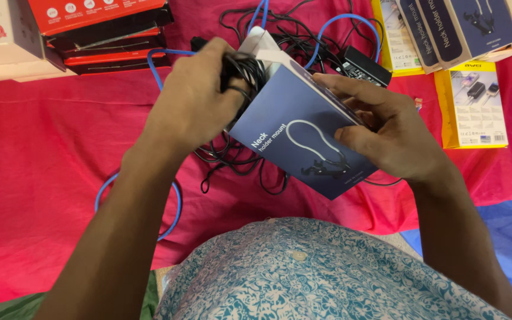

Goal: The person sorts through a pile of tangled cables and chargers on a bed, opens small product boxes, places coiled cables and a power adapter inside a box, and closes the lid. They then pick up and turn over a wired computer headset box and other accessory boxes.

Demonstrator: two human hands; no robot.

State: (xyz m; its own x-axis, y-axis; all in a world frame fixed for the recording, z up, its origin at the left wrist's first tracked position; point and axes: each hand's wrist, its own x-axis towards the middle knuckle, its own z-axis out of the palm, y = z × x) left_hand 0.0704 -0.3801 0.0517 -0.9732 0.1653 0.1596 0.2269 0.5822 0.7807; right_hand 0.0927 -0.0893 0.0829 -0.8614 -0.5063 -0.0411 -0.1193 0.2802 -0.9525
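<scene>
At centre, the right hand (386,136) has its fingers clamped on a blue box (300,127). At its 10 o'clock, the left hand (194,98) grips black cables (241,68).

Soft, even daylight falls on my work, bright enough to make the red cloth (42,154) glow. Shadows are faint, pooling under my forearms. Focus is sharp at centre; boxes toward one and eleven o'clock bend slightly.

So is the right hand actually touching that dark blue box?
Touching. The head view shows the right hand gripping the dark blue box, with its fingers along the box's upper edge and its thumb pressed on the front face.
</scene>
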